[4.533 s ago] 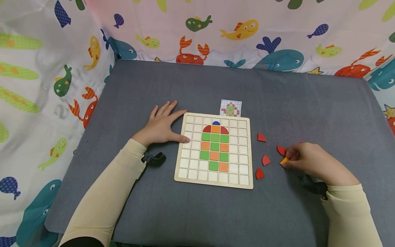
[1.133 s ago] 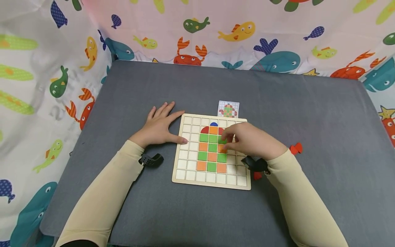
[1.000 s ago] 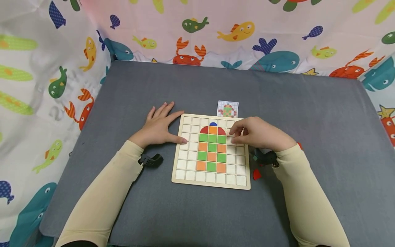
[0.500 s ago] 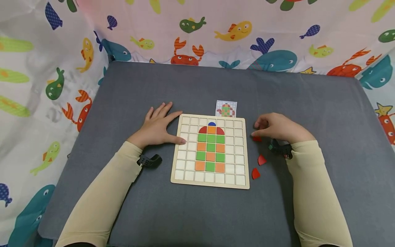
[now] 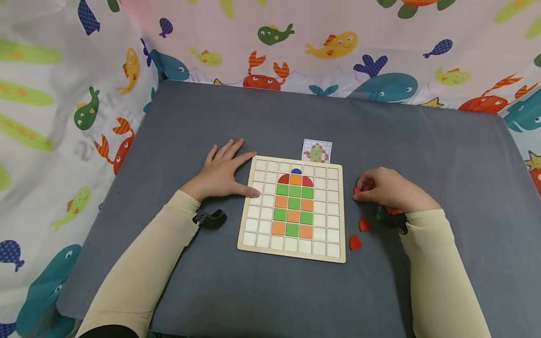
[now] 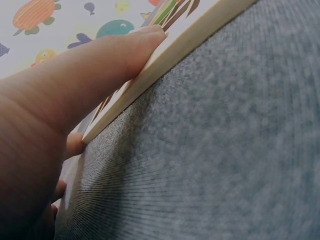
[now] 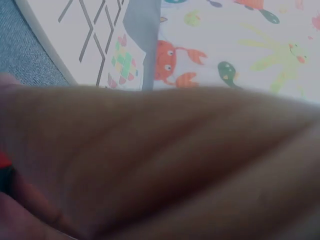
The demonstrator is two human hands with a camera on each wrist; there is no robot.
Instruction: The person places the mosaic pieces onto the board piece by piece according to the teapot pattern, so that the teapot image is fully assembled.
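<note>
A wooden grid board (image 5: 291,244) lies on the table, its cells partly filled with green, orange, red and blue tiles in a turtle-like shape. My left hand (image 5: 221,172) is spread at its left edge, thumb (image 6: 120,55) resting on the rim and forefinger at the corner. To the right of the board, my right hand (image 5: 390,190) pinches a red quarter-circle tile (image 5: 357,191) between thumb and forefinger. Below that hand lie two more red tiles, one nearer (image 5: 355,242) and another tile (image 5: 364,224) just above it. More red (image 5: 395,211) shows partly hidden beside the right wristband.
A small pattern card (image 5: 317,150) with a coloured grid picture lies at the board's far edge. Grey cloth covers the table (image 5: 203,291). A curtain (image 5: 228,33) printed with sea animals hangs behind and at the left.
An orange tile now fills the pattern's bottom-left cell. My right hand moved from the far right to the board, then back right to a red tile. The left hand stayed at the edge.
</note>
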